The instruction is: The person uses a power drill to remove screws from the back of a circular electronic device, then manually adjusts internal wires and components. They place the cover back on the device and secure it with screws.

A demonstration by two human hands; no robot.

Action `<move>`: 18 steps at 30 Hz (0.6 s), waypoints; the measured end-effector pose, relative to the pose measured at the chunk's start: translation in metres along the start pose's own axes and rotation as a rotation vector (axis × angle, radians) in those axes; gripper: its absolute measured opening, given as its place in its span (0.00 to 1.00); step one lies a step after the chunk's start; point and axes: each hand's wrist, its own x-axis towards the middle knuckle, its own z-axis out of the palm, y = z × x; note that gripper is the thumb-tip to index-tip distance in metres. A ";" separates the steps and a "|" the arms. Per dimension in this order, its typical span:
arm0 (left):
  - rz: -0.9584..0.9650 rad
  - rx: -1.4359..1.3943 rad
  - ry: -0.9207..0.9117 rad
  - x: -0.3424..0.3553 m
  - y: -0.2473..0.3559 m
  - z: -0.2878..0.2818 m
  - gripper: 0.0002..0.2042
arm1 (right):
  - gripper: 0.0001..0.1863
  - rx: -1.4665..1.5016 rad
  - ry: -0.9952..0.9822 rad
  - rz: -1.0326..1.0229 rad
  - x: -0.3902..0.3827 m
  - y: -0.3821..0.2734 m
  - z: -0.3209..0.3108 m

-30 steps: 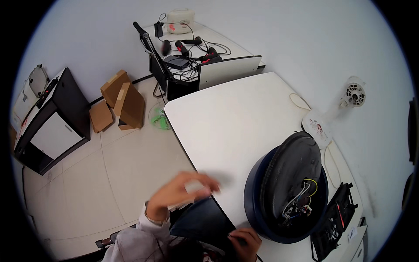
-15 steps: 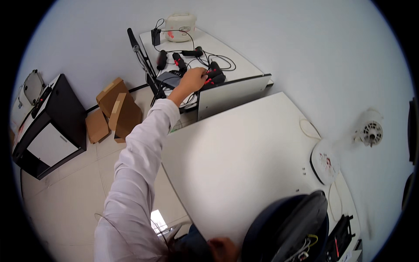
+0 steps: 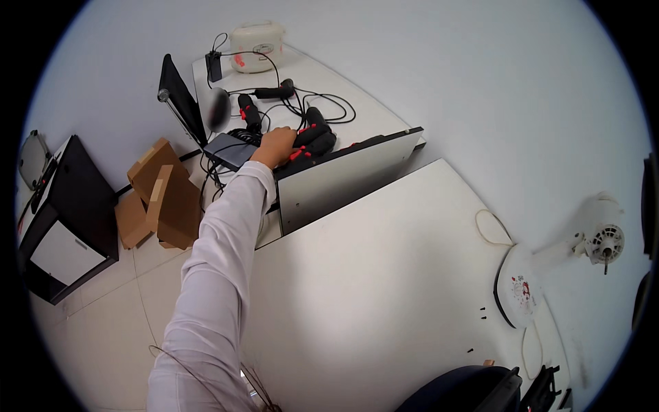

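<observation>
Black handheld gripper tool with red tips (image 3: 312, 143) lies on the far white desk (image 3: 371, 113), near that desk's front edge, just behind a white upright panel (image 3: 343, 182). Our left hand (image 3: 276, 146) rests on its near end; the fingers (image 3: 292, 139) curl over the tool's body, but we cannot tell whether they close around it or only touch. Sleeve is pale, arm stretched long from the lower edge of the view.

Right hand not in view.

Around the tool, working outward:
- a second black tool with red marks (image 3: 248, 113) just left and behind, touching a tangle of black cables (image 3: 322, 103);
- a black cylindrical handle (image 3: 274, 91) farther back among the same cables;
- a flat grey box (image 3: 230, 150) just left of our hand, cables running into it;
- a black tilted monitor (image 3: 180, 99) at the desk's left end, seen from the side;
- a white rounded rice cooker (image 3: 256, 47) at the desk's far corner, a small black adapter (image 3: 213, 65) beside it.

Nearer us, a large white desk (image 3: 384, 288) with a white round fan base (image 3: 516, 288) at its right edge; the white fan head (image 3: 604, 240) sits beyond.

On the floor to the left: brown cardboard boxes (image 3: 161, 196), then a black cabinet with a white front (image 3: 65, 226). A dark blue rounded bag (image 3: 467, 391) shows at the lower edge.
</observation>
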 end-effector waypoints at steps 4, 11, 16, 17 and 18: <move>0.005 0.031 0.141 -0.005 0.006 0.009 0.20 | 0.11 0.063 -0.021 0.101 -0.010 0.009 0.005; -0.127 -0.370 0.425 -0.013 -0.004 -0.020 0.20 | 0.09 0.111 -0.068 0.262 -0.018 0.010 0.012; 0.087 -0.571 0.564 -0.081 0.014 -0.065 0.18 | 0.09 0.070 0.020 0.347 -0.003 -0.008 0.012; 0.113 -0.610 0.530 -0.097 0.020 -0.078 0.18 | 0.10 0.071 0.036 0.389 0.002 -0.012 0.010; 0.169 -0.564 0.548 -0.110 0.023 -0.090 0.19 | 0.11 0.174 0.029 0.449 0.010 -0.017 0.007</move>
